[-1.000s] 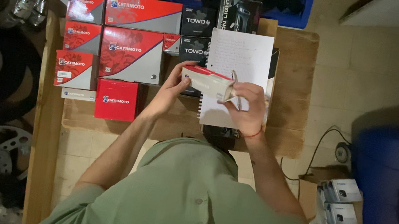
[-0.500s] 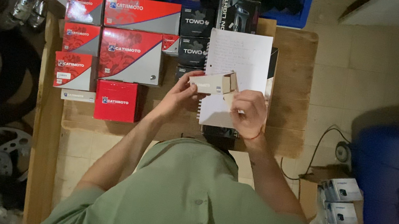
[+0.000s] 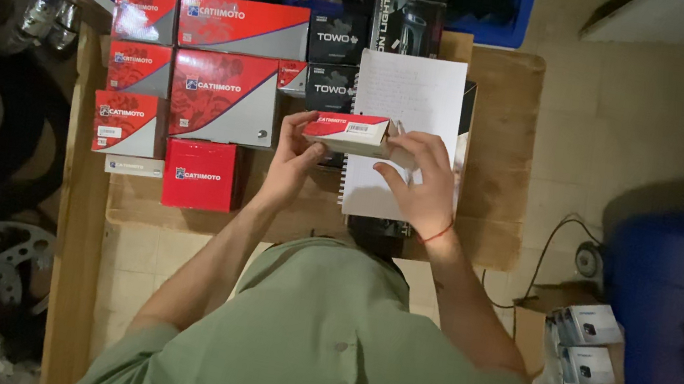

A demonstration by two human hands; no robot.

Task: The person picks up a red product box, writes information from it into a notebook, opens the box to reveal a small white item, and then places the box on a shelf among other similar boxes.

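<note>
Both my hands grip a small red-and-white box above the open notebook on the desk; left fingers and right fingers clasp opposite ends, best kept level, label up.

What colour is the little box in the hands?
The little box is red on top and white on its side, seen in the head view.

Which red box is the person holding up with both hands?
The small long red-and-white box, held between the left hand and right hand above the notebook. The other red boxes lie flat on the wooden table.
</note>
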